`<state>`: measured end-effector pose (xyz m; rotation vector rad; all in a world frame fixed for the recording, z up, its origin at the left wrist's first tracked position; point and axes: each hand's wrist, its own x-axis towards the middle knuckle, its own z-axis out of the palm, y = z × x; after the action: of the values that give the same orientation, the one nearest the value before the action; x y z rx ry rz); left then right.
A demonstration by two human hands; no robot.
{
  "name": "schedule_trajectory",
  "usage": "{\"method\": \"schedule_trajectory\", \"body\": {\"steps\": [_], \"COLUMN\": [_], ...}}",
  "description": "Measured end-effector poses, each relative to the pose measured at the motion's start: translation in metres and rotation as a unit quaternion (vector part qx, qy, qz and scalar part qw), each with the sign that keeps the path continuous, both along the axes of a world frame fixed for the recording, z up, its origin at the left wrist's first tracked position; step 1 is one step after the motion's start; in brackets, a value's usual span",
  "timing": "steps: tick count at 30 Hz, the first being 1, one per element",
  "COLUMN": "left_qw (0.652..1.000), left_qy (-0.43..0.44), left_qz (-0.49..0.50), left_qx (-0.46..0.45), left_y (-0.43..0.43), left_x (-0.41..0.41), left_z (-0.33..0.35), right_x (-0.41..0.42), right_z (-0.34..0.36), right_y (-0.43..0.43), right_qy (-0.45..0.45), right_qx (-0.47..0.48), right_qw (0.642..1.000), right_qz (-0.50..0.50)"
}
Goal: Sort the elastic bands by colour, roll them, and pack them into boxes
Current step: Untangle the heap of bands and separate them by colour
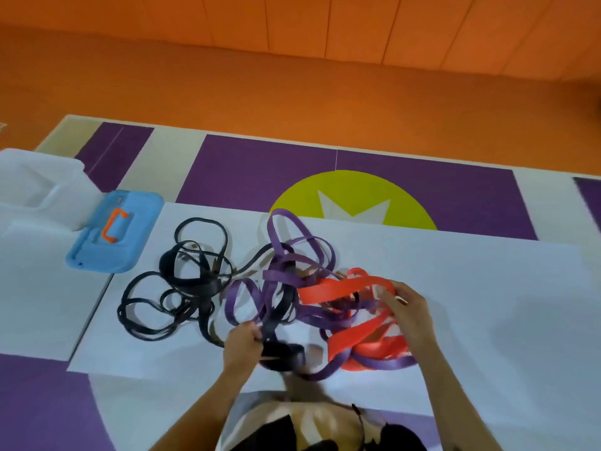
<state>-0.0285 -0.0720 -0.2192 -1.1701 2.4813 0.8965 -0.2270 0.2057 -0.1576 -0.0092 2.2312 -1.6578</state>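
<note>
Two hands work at one tangle; the left hand (244,345) has its fingers (257,333) closed tight round a strand of the black bands (182,281), blurred at that spot; the right hand (411,315) bends its fingers over the red bands (344,288), gripping a loop at the pile's right side; purple bands (292,252) thread between black and red, all knotted together on the white sheet (471,288) over the floor mat (422,190); the sheet lies bare to the right; a blue lid (130,252) and a clear box (39,190) sit at the left edge.
</note>
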Motion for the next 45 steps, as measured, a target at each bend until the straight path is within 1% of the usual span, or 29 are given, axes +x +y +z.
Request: {"method": "schedule_trajectory", "body": {"steps": [2, 4, 5, 7, 10, 11, 12, 13, 15, 16, 17, 18, 20, 22, 23, 24, 25, 26, 27, 28, 30, 32, 34, 36, 38, 40, 42, 44, 45], "left_qw": [0.994, 0.980, 0.975, 0.975, 0.976, 0.975, 0.971, 0.962, 0.922, 0.901, 0.889, 0.886, 0.894, 0.885, 0.873, 0.860, 0.849, 0.846, 0.849, 0.855, 0.867, 0.888, 0.903, 0.897, 0.910, 0.930, 0.939, 0.950, 0.956], "left_qy": [0.079, 0.142, 0.164, 0.175, 0.177, 0.176, 0.158, 0.122, 0.030, 0.003, -0.008, -0.006, 0.016, 0.034, 0.045, 0.053, 0.056, 0.058, 0.062, 0.064, 0.066, 0.065, 0.075, 0.099, 0.098, 0.062, 0.048, 0.023, 0.000], "left_qz": [0.073, 0.139, 0.151, 0.138, 0.124, 0.119, 0.117, 0.116, 0.125, 0.138, 0.148, 0.160, 0.187, 0.223, 0.248, 0.275, 0.296, 0.305, 0.301, 0.289, 0.265, 0.234, 0.202, 0.181, 0.120, 0.038, -0.037, -0.100, -0.109], "left_qx": [0.007, 0.017, 0.015, 0.010, 0.023, 0.065, 0.135, 0.216, 0.364, 0.411, 0.434, 0.435, 0.407, 0.408, 0.417, 0.427, 0.434, 0.433, 0.430, 0.426, 0.418, 0.390, 0.371, 0.390, 0.385, 0.361, 0.338, 0.295, 0.272], "left_y": [-0.019, -0.039, -0.048, -0.057, -0.043, -0.032, -0.019, -0.006, 0.018, 0.028, 0.037, 0.045, 0.054, 0.051, 0.046, 0.039, 0.032, 0.026, 0.022, 0.020, 0.018, 0.017, 0.014, 0.013, 0.013, 0.015, 0.020, 0.028, 0.033], "left_x": [-0.011, -0.022, -0.027, -0.038, -0.056, -0.063, -0.071, -0.078, -0.088, -0.090, -0.090, -0.088, -0.085, -0.080, -0.077, -0.074, -0.071, -0.070, -0.069, -0.067, -0.066, -0.064, -0.061, -0.057, -0.053, -0.052, -0.054, -0.057, -0.059], "left_z": [0.011, 0.026, 0.032, 0.042, 0.053, 0.055, 0.056, 0.059, 0.062, 0.061, 0.058, 0.051, 0.039, 0.033, 0.031, 0.030, 0.030, 0.031, 0.032, 0.033, 0.037, 0.039, 0.038, 0.039, 0.033, 0.030, 0.026, 0.024, 0.025], "right_x": [0.000, 0.002, 0.003, 0.006, 0.015, 0.020, 0.024, 0.029, 0.037, 0.040, 0.042, 0.044, 0.046, 0.045, 0.042, 0.039, 0.035, 0.032, 0.029, 0.028, 0.028, 0.026, 0.027, 0.030, 0.032, 0.029, 0.025, 0.026, 0.028], "right_z": [-0.003, -0.004, -0.004, -0.002, 0.000, 0.000, 0.000, 0.002, 0.004, 0.004, 0.004, 0.004, 0.002, -0.002, -0.005, -0.009, -0.016, -0.023, -0.030, -0.035, -0.042, -0.046, -0.047, -0.046, -0.046, -0.043, -0.038, -0.035, -0.033], "right_y": [0.013, 0.018, 0.019, 0.017, 0.004, -0.002, -0.007, -0.013, -0.022, -0.025, -0.028, -0.030, -0.030, -0.026, -0.023, -0.019, -0.015, -0.013, -0.012, -0.013, -0.019, -0.029, -0.039, -0.044, -0.043, -0.039, -0.034, -0.030, -0.027], "right_qy": [-0.009, -0.015, -0.013, -0.012, -0.045, -0.058, -0.071, -0.087, -0.122, -0.141, -0.160, -0.173, -0.179, -0.179, -0.169, -0.149, -0.126, -0.108, -0.100, -0.100, -0.109, -0.103, -0.067, -0.012, 0.021, -0.007, -0.029, -0.049, -0.070], "right_qx": [-0.005, -0.004, -0.001, -0.004, -0.045, -0.050, -0.048, -0.040, -0.015, -0.005, 0.000, 0.001, -0.012, -0.017, -0.006, 0.014, 0.038, 0.063, 0.087, 0.110, 0.143, 0.158, 0.161, 0.174, 0.180, 0.147, 0.097, 0.047, 0.020], "right_qw": [0.999, 0.998, 0.998, 0.999, 0.997, 0.994, 0.988, 0.978, 0.947, 0.931, 0.920, 0.915, 0.911, 0.909, 0.916, 0.931, 0.948, 0.961, 0.966, 0.965, 0.952, 0.954, 0.966, 0.970, 0.965, 0.953, 0.941, 0.935, 0.932], "right_qz": [-0.040, -0.062, -0.066, -0.049, 0.039, 0.081, 0.131, 0.186, 0.298, 0.337, 0.357, 0.365, 0.372, 0.376, 0.364, 0.333, 0.291, 0.248, 0.220, 0.217, 0.246, 0.232, 0.193, 0.169, 0.192, 0.266, 0.324, 0.349, 0.356]}}
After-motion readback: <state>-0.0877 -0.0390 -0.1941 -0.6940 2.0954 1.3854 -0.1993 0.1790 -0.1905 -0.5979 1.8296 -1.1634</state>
